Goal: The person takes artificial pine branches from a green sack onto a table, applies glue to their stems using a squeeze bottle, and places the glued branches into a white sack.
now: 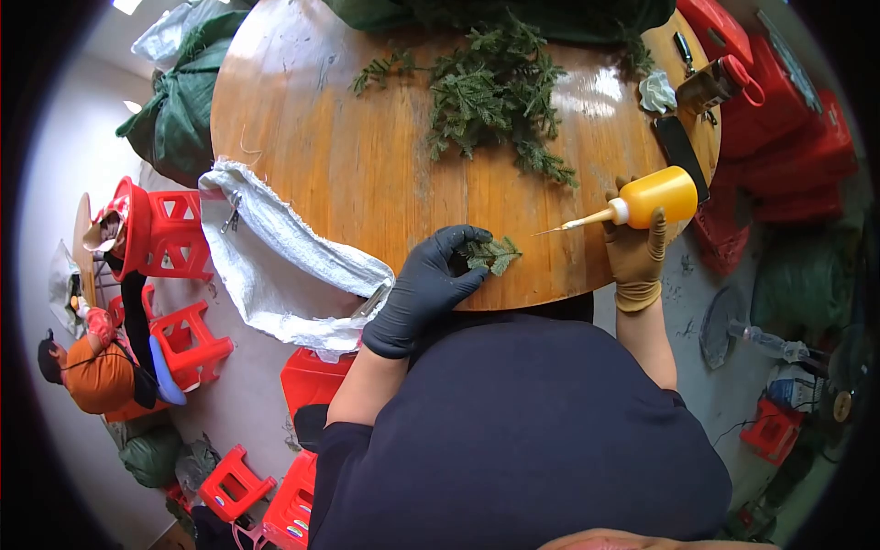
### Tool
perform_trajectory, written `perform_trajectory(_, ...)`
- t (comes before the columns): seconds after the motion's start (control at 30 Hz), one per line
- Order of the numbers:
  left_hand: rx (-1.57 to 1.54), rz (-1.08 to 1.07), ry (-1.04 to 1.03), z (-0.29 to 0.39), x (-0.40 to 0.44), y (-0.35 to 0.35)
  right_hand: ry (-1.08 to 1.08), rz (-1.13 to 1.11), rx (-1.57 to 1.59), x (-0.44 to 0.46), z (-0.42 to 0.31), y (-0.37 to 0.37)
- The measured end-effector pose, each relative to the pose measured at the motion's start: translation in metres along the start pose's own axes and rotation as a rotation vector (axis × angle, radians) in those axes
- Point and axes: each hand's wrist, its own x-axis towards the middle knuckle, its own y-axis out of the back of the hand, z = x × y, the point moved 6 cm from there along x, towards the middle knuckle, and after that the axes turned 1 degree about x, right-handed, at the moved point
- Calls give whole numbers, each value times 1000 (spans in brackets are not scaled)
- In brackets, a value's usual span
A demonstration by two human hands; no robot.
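Observation:
My left hand, in a black glove, is closed on a small green sprig above the near edge of the round wooden table. My right hand wears a tan glove and holds an orange squeeze bottle. The bottle lies tilted on its side, its thin pale nozzle pointing left toward the sprig, with a gap between them. Farther back on the table is a pile of green sprigs.
An open white sack hangs at the table's left edge. At the right lie a black phone, crumpled tissue and a dark jar. Red stools stand at left, where another person sits. Green bundles flank the table.

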Motion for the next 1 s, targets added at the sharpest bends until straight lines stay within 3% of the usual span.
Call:
perform_trajectory(0.23,-103,0,70,-5,9,2,69,-47,-277,-13,16,-49)
perform_trajectory(1.0,2,20,97,0,11,5,81,-147,-366,-15,36,-37)
